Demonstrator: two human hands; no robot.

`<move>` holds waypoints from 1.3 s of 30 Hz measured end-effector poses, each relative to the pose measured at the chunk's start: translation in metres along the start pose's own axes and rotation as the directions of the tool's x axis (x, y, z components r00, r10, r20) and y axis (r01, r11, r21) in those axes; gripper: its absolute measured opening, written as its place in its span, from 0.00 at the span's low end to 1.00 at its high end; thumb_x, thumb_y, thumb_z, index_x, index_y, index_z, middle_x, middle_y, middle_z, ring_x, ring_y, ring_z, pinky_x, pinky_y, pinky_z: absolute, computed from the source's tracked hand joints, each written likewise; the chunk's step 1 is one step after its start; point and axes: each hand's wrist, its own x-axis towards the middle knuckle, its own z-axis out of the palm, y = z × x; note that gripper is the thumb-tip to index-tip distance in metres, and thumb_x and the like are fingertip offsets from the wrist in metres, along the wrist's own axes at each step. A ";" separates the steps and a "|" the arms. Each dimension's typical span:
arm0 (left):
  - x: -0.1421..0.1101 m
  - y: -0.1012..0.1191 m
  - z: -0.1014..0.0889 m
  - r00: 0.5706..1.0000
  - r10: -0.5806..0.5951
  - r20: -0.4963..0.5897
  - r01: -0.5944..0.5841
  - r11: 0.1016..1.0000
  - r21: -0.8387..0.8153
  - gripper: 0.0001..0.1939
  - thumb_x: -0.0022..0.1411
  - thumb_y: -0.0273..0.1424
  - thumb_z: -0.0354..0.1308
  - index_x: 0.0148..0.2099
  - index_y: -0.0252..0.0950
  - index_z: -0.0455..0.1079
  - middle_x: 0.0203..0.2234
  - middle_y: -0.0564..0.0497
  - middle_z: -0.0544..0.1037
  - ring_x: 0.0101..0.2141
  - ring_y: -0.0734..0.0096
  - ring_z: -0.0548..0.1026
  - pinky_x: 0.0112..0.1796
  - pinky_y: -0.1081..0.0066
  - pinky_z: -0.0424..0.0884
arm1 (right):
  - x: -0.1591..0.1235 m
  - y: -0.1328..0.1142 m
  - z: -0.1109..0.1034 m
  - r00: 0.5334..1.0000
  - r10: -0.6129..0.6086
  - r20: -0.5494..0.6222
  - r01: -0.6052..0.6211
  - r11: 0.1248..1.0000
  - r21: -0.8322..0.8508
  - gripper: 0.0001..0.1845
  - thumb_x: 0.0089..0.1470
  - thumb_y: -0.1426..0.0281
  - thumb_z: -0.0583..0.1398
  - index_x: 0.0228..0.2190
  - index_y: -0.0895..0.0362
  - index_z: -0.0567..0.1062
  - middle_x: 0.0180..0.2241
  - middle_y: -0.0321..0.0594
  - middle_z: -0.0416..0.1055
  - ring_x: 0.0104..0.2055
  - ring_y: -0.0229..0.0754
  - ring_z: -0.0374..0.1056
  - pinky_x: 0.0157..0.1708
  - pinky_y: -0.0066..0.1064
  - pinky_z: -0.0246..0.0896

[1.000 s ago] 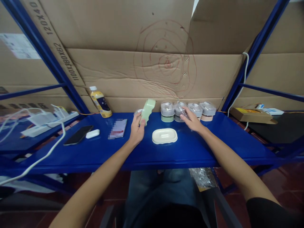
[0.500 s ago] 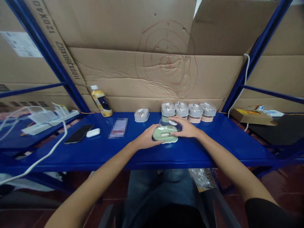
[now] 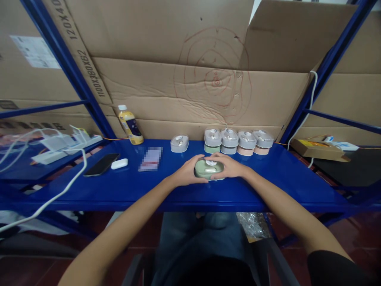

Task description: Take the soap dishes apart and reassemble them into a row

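A small green box (image 3: 205, 170) with a clear lid sits near the front middle of the blue table, a white round sticker on the lid's far part. My left hand (image 3: 188, 171) is wrapped round its left side, thumb in front. On the other side my right hand (image 3: 230, 166) grips the right end and far edge of the lid. The lid lies over the green part; I cannot tell whether it is fully seated. Behind stand several stacked boxes (image 3: 229, 139) with clear lids and green, grey or pink bases. A single grey-white box (image 3: 179, 143) stands left of them.
A yellow drink bottle (image 3: 131, 126) stands at the back left. In front of it lie a blurred-out flat item (image 3: 151, 159), a white earphone case (image 3: 119, 163) and a black phone (image 3: 101, 165). Cardboard (image 3: 149, 79) backs the table; blue posts (image 3: 327, 75) flank it.
The clear lid, tilted up behind the green box before, now lies over it. My right hand has come down with it, and both hands close round the box. The view has shifted slightly.
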 end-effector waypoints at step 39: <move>0.131 0.021 0.020 0.987 -0.024 -0.157 0.129 0.694 0.708 0.36 0.70 0.40 0.59 0.74 0.35 0.54 0.72 0.29 0.54 0.69 0.29 0.54 0.63 0.39 0.56 | 0.002 0.006 -0.003 0.898 0.118 -0.424 -0.201 0.967 -0.158 0.12 0.64 0.62 0.61 0.47 0.52 0.78 0.47 0.45 0.73 0.53 0.51 0.71 0.59 0.50 0.67</move>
